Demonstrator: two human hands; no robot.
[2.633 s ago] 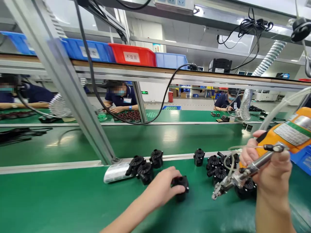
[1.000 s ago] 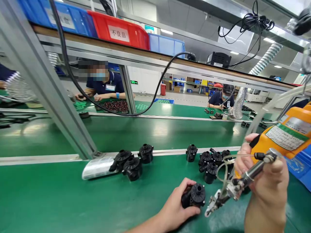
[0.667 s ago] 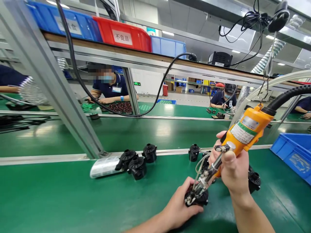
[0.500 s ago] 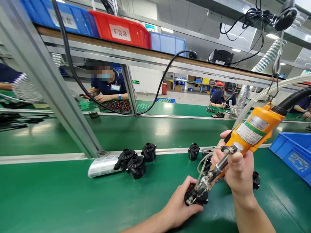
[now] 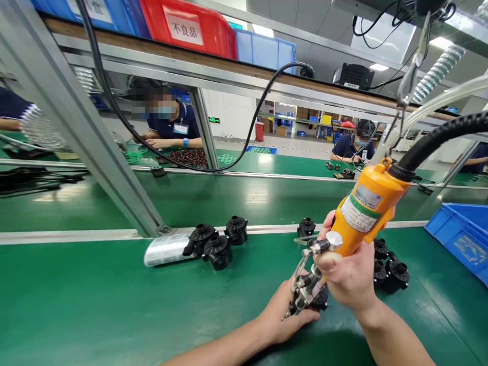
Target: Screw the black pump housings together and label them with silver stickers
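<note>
My right hand (image 5: 348, 274) is wrapped round an orange electric screwdriver (image 5: 364, 203), tilted, with a black cable at its top and a metal nozzle with thin clear tubes at its lower end. Below it, my left hand (image 5: 280, 310) grips a round black plastic housing (image 5: 319, 300) on the green bench. The nozzle (image 5: 301, 295) is in front of the housing and the left fingers, hiding part of both; whether it touches the housing I cannot tell. More black housings stand nearby: a group on the left (image 5: 217, 250) and others to the right (image 5: 396, 274).
A roll of clear film (image 5: 168, 250) lies by the metal post (image 5: 95, 132). A blue bin (image 5: 461, 244) stands at the right. Overhead, a shelf carries a red bin (image 5: 186, 28) and blue bins. A hook (image 5: 404, 96) hangs above the screwdriver. Co-workers sit across the bench.
My right hand has brought the screwdriver leftward and more upright, its nozzle shifting left over my left hand. My left hand stays on the housing. The view has shifted slightly.
</note>
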